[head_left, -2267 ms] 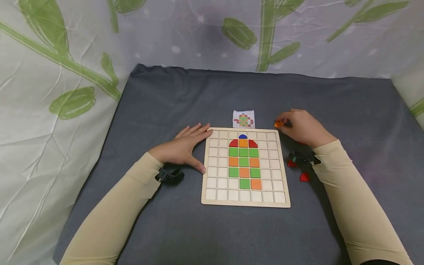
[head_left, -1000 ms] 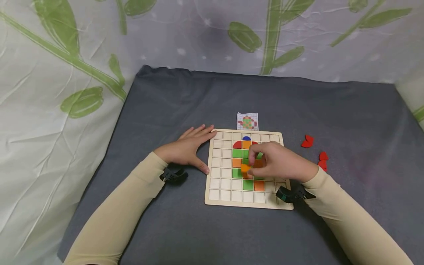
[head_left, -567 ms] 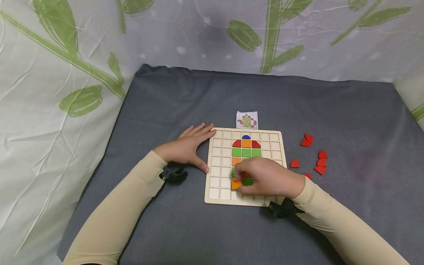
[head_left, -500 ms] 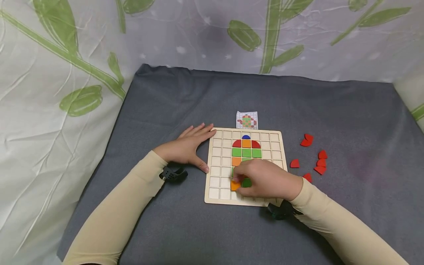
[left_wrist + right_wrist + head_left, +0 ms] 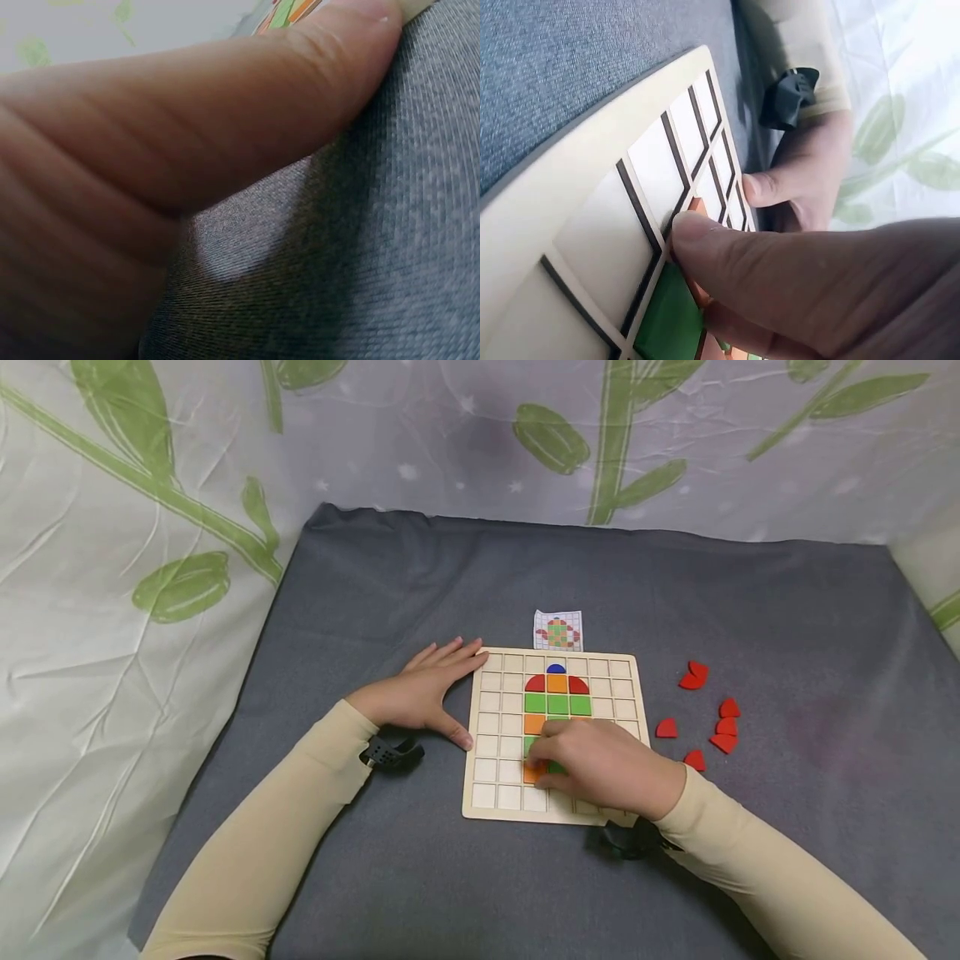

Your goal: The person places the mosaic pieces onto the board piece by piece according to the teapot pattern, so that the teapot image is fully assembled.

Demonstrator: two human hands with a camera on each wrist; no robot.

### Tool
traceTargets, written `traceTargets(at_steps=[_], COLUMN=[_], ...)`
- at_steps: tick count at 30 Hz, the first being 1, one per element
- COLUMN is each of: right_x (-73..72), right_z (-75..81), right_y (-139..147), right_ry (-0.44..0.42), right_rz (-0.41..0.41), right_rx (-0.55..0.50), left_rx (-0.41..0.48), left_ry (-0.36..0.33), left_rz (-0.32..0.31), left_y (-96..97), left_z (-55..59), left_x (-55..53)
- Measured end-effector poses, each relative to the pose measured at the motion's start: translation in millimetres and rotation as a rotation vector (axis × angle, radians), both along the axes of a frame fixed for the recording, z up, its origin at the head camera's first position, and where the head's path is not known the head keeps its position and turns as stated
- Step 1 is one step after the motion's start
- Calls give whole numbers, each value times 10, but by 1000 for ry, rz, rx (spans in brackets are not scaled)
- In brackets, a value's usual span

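A wooden grid board [image 5: 517, 815] lies on the grey cloth, with green, orange, red and blue pieces in its middle columns. Beside its left edge my left hand [image 5: 411, 697] lies with fingers spread, fingertips at the upper corner and thumb at the side. Over the lower middle of the board, my right hand [image 5: 611, 764] pinches an orange square tile [image 5: 533, 774] in a cell of the second row from the bottom. In the right wrist view, the thumb [image 5: 705, 232] covers much of that tile, left of a green square tile [image 5: 555, 767]. The hand hides several cells.
Several red quarter-round pieces [image 5: 726, 727] lie on the cloth right of the board. A small printed card [image 5: 558, 632] with a coloured grid picture touches or nearly touches the board's far edge. A patterned white sheet [image 5: 450, 460] hangs behind the table.
My right hand has brought the orange tile from right of the board across to the lower-left cell of the pattern, where it now sits flatter. My left hand has stayed at the board's edge.
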State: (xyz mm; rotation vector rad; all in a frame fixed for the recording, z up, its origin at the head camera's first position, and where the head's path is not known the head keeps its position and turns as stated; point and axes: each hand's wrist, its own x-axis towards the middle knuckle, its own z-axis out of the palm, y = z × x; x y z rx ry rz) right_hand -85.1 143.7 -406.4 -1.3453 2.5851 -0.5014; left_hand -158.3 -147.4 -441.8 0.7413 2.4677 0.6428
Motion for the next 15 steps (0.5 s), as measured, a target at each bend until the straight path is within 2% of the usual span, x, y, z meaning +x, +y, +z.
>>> traceTargets(at_steps=[5,15], right_x=[3,64], right_z=[-4,-23], right_y=[-2,-18], right_ry=[-14,50], right_rz=[12,-2], right_rx=[-13,-13], left_rx=[-3,13], left_ry=[-10,-17], left_rz=[3,3], left_y=[2,5], left_z=[5,41], left_x=[0,17])
